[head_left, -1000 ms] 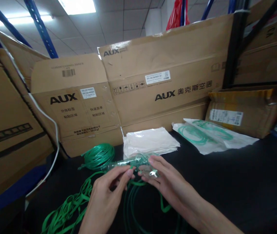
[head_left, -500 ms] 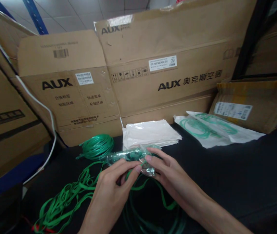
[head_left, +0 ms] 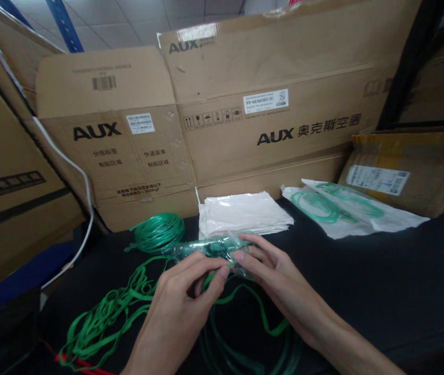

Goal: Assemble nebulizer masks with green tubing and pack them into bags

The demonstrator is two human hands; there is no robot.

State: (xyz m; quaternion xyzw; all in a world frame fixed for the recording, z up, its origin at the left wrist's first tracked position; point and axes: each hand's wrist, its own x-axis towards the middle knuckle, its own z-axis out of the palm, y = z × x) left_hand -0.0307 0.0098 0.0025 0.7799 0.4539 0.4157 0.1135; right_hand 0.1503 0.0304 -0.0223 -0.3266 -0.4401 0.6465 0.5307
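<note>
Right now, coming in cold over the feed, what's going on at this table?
A person's left hand pinches a green strap, while the right hand holds a clear, greenish plastic piece. The strap's pinched part is up against the plastic; whether it passes through is hidden by the fingers. More green straps lie loose to the left, with coiled green tubing behind them and a white stack beyond the hands.

Strap (head_left: pixel 264 315) bright green; plastic piece (head_left: pixel 206 246) clear green; tubing coil (head_left: pixel 159 233) green; cardboard (head_left: pixel 222 151) brown, black-printed.
</note>
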